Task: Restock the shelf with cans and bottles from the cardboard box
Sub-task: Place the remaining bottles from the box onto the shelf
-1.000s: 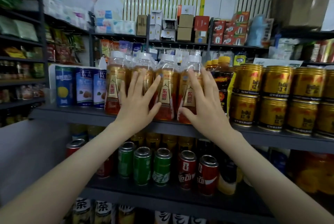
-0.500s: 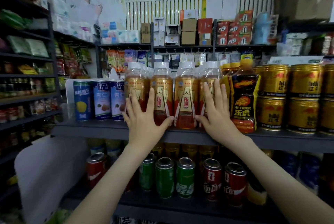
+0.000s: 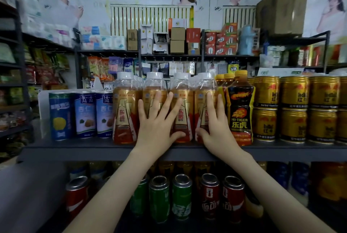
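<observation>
left hand (image 3: 157, 125): grip wide, splayed flat on amber bottles (image 3: 124, 112) | right hand (image 3: 216, 127): grip wide, flat against rightmost bottle (image 3: 201, 101) | shelf (image 3: 75, 151): bottles upright in row

The bottles (image 3: 124, 112) hold amber liquid under white caps; their labels are gold, turning red low down, with red characters. The black bottle (image 3: 240, 112) has a yellow cap, orange print and yellow lettering. The gold cans (image 3: 293, 93) carry red marks and dark bands. The blue can (image 3: 60, 116) shows a yellow fruit. The pale cans (image 3: 85, 114) are light blue and white, with brown nuts pictured. The shelf (image 3: 93, 150) is dark grey. The green cans (image 3: 159, 199) and red cans (image 3: 209, 195) bear white lettering.
</observation>
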### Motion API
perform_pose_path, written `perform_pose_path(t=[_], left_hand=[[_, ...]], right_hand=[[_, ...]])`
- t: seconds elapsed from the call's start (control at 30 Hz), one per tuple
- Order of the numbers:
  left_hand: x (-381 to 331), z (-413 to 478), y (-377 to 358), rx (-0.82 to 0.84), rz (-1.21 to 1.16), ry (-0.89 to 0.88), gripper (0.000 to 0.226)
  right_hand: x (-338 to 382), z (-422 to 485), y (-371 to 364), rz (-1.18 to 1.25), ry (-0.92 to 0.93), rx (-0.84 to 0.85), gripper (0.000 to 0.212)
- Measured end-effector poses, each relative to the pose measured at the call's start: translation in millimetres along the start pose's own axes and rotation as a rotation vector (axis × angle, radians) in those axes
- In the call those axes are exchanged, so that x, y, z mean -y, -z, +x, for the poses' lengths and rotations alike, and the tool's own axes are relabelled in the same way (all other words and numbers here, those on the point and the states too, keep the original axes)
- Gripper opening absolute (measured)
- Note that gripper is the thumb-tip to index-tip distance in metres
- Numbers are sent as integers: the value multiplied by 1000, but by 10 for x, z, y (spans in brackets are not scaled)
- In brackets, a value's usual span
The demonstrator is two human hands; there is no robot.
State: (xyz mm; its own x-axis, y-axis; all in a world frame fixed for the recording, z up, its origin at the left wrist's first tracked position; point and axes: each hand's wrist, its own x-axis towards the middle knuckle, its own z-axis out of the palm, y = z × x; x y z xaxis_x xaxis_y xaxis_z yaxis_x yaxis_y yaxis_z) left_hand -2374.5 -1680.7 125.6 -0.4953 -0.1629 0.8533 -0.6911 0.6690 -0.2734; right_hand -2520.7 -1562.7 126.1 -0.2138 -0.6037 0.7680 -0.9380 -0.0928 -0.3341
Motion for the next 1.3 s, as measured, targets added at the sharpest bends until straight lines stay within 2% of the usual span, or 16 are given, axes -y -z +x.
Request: perform_pose_path(t=[0.2, 0.3, 0.4, 0.47, 0.6, 0.73, 0.87, 0.97, 1.2, 1.3], left_hand=[[-24, -46, -39, -33, -18, -54, 94], [2, -90, 28, -75, -60, 9, 87], [192, -185, 56, -89, -97, 145, 84], [376, -242, 46, -31, -100, 191, 87], [628, -222, 64, 49, -29, 60, 97], [640, -154, 69, 43, 76, -90, 97], [689, -124, 26, 3, 98, -123, 94], [701, -163, -2, -16, 83, -99, 92], [611, -150, -2, 73, -8, -24, 90], [668, -180, 24, 11, -136, 47, 83]], right_hand=[[16, -10, 15, -27, -22, 30, 105], [33, -51, 13, -97, -35, 37, 104], [81, -109, -51, -368, 163, 5, 109], [127, -64, -113, -487, 296, 35, 113], [316, 251, -59, -675, 367, 57, 125], [506, 709, 176, -737, 301, 159, 127], [599, 992, 278, -873, 243, 336, 128], [611, 1006, 258, -987, 299, 326, 122], [560, 959, 295, -999, 391, 286, 116], [569, 904, 309, -956, 377, 258, 119]])
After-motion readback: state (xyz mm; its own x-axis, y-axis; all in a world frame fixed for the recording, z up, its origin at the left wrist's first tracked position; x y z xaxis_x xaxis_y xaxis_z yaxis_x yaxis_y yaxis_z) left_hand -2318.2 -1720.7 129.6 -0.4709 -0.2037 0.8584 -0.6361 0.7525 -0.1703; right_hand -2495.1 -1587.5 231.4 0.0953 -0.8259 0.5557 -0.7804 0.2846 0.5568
